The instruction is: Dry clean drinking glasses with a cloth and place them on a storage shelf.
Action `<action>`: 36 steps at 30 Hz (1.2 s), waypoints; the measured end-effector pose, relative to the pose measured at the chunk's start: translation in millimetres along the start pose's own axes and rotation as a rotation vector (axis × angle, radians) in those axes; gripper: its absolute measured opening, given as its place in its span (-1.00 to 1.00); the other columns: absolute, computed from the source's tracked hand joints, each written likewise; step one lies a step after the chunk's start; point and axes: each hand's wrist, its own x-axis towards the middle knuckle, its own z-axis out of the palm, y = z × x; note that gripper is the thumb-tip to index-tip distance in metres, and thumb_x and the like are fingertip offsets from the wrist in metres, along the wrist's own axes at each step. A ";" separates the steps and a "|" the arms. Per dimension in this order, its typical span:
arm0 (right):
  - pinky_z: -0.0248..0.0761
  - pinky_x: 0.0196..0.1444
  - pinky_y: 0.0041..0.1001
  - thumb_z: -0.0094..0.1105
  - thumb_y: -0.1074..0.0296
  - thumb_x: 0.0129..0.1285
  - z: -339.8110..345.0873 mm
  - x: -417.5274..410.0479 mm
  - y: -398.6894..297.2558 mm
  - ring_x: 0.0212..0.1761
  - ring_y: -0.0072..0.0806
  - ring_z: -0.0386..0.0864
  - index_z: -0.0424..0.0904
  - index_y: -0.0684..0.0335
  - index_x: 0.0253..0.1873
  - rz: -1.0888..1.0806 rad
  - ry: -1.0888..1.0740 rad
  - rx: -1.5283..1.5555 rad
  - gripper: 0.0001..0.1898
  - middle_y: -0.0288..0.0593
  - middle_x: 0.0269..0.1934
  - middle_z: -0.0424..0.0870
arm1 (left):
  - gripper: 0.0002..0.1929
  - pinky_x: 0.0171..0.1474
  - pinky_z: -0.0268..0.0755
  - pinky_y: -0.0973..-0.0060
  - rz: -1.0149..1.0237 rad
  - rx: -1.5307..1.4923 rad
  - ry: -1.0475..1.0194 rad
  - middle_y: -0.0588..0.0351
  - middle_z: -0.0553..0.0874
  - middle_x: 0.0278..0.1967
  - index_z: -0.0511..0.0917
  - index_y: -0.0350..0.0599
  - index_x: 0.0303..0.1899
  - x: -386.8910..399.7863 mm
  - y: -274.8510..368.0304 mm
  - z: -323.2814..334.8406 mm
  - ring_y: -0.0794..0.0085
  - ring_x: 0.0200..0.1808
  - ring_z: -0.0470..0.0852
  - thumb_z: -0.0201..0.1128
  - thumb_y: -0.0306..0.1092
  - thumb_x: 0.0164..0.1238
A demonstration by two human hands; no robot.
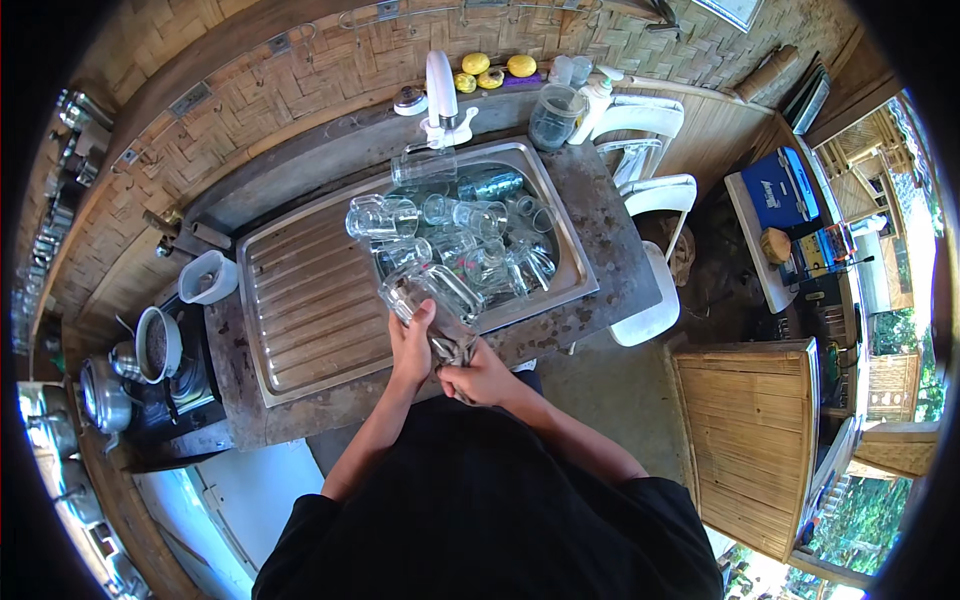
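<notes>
A large clear glass mug (441,306) with a thick handle is tilted between my hands, over the front edge of the sink. My left hand (412,345) grips its side, thumb along the glass. At the mug's near end is my right hand (481,377), fingers curled close against it; whether it grips the glass or something else there cannot be made out. Just beyond, the stainless steel sink basin (576,251) is heaped with clear glass mugs and drinking glasses (457,217), several lying on their sides. One glass (424,168) lies below the white faucet (441,90).
The ribbed drainboard (315,300) extends left of the basin. A white plastic tub (208,277), a pot (159,345) and a kettle (109,394) stand farther left. At the back right are a glass jar (556,116) and pump bottle (596,109). White chairs (649,300) flank the counter's right end.
</notes>
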 end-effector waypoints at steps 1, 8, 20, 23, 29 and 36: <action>0.37 -0.56 -0.50 0.23 0.61 0.27 -2.0 -0.7 -1.0 -0.61 -0.56 0.51 0.35 0.29 0.37 0.003 -0.004 0.001 -0.44 -0.22 -0.55 0.53 | -0.52 -0.10 0.55 0.43 0.000 0.001 0.005 0.05 0.69 -0.19 0.53 -0.29 0.05 0.2 2.4 0.3 0.39 -0.19 0.69 0.25 0.00 0.42; 0.23 -0.59 -0.55 0.19 0.54 0.39 2.6 -7.8 -41.9 -0.62 -0.57 0.45 0.47 0.25 -0.14 0.159 -0.175 0.644 -0.92 -0.24 -0.55 0.50 | -0.34 0.04 0.58 0.36 0.106 -0.078 -0.425 0.00 0.68 0.01 0.46 -0.35 0.22 22.8 18.8 -5.6 0.34 0.00 0.70 0.25 0.13 0.41; 0.60 -0.09 -0.25 0.09 0.58 0.31 0.7 2.7 -12.9 0.02 0.04 0.74 0.26 0.29 0.52 -0.540 0.161 -0.759 -0.35 0.16 0.20 0.64 | -0.29 0.34 0.48 -0.01 -0.471 -0.533 -0.436 -0.09 0.60 0.25 0.41 -0.24 0.37 33.3 61.8 -32.2 -0.01 0.31 0.57 0.34 0.07 0.36; 0.59 -0.05 -0.25 0.11 0.61 0.29 8.1 3.1 -10.9 0.03 0.04 0.73 0.15 0.20 0.59 -0.307 0.007 -0.652 -0.25 0.13 0.34 0.53 | -0.27 0.30 0.50 -0.06 -0.485 -0.359 -0.401 -0.03 0.64 0.18 0.43 -0.21 0.37 40.4 50.7 -43.8 -0.01 0.30 0.57 0.45 -0.01 0.27; 0.35 -0.51 -0.56 0.08 0.60 0.42 5.5 -9.1 -35.2 -0.51 -0.64 0.42 -0.25 0.03 0.70 0.152 -0.266 -0.087 -0.10 -0.27 -0.21 0.53 | -0.29 0.30 0.47 -0.15 -0.506 -0.511 -0.430 0.04 0.64 0.14 0.47 -0.18 0.33 38.6 56.5 -42.4 0.00 0.29 0.55 0.50 -0.16 0.14; 0.28 -0.57 -0.55 0.19 0.50 0.46 5.5 -14.2 -41.8 -0.56 -0.67 0.42 0.09 0.11 0.57 0.242 -0.209 0.557 -0.33 -0.33 -0.44 0.50 | -0.28 0.39 0.40 -0.15 -0.348 -0.637 -0.655 0.01 0.59 0.24 0.42 -0.06 0.38 45.3 33.9 -48.1 -0.08 0.40 0.47 0.48 -0.12 0.19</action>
